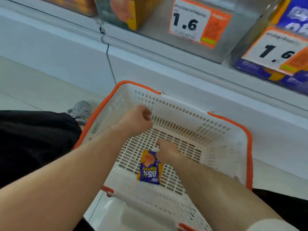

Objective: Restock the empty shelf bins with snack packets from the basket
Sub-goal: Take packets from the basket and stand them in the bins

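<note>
The restocking looks nearly finished, judging from the basket (236, 147): only one snack packet (150, 167), purple and orange, lies on its slotted bottom, toward the near side and a little left of the middle, and no other packet shows inside. The right hand (168, 151) reaches down into the basket with its fingertips at the packet's far end, seemingly pinching its top edge, though the fingers are too blurred to be sure of the grip. The left hand (138, 120) hovers above the basket's far left part, fingers curled in with nothing in them. What is left, as far as can be judged, is lifting this last packet and putting it in a bin on the shelf (166, 52) above. There a grey bin (155, 27) carries a price tag (198, 22) reading 1.6, and a purple box (266, 74) at the right carries a second tag; whether the grey bin is empty cannot be seen. The basket stands on the floor (25, 84) against the shelf's base; a dark trouser knee and a shoe (81, 109) lie just beside its left edge. Nothing blocks the way up to the shelf
</note>
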`<action>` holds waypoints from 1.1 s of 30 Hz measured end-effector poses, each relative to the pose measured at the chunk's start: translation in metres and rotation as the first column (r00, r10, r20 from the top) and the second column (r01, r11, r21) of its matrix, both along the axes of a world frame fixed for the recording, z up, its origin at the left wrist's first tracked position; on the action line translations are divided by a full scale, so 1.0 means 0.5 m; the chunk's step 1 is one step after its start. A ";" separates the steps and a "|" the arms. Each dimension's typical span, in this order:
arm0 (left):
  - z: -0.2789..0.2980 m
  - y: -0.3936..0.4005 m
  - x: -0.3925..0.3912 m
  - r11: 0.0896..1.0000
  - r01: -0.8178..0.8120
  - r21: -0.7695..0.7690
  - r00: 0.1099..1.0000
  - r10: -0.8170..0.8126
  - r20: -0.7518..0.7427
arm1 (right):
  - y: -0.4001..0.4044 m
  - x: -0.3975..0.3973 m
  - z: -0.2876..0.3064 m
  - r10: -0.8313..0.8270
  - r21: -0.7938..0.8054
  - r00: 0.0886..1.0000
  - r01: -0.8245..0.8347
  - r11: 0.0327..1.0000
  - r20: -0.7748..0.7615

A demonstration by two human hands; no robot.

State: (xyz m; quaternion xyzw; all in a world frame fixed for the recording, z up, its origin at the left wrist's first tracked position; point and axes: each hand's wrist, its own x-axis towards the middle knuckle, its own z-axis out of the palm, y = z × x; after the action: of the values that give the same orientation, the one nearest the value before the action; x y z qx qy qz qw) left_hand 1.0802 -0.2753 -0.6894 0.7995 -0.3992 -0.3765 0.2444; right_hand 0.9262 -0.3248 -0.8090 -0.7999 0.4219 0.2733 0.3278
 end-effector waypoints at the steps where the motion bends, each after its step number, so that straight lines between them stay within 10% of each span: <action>1: -0.011 0.004 0.005 1.000 -0.001 0.020 1.000 0.001 -0.002 | 0.012 0.004 -0.021 0.005 0.036 1.000 -0.004 0.999 -0.029; 12: -0.064 0.003 0.025 0.990 -0.052 0.133 0.997 0.059 -0.051 | 0.081 0.021 -0.127 0.049 -0.192 0.998 -0.041 0.981 0.039; 22: -0.030 0.012 0.001 0.971 0.035 0.236 0.996 -0.016 -0.083 | -0.022 -0.010 -0.032 -0.318 0.176 0.948 0.314 0.933 -0.009; 27: -0.008 0.029 -0.022 0.800 0.290 0.525 0.943 -0.145 -0.300 | -0.092 -0.058 0.073 -0.765 0.411 0.606 0.654 0.635 0.218; 33: 0.037 0.010 -0.069 0.970 0.127 0.208 0.882 -0.014 -0.472 | -0.123 -0.104 0.217 -0.955 0.819 0.129 0.492 0.295 0.267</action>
State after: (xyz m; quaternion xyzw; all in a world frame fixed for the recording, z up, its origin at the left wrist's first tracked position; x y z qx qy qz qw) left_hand 1.0456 -0.2702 -0.6708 0.6933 -0.3106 -0.6106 0.2237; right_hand 0.8739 -0.3861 -0.7005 -0.3537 0.4985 -0.1846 0.7696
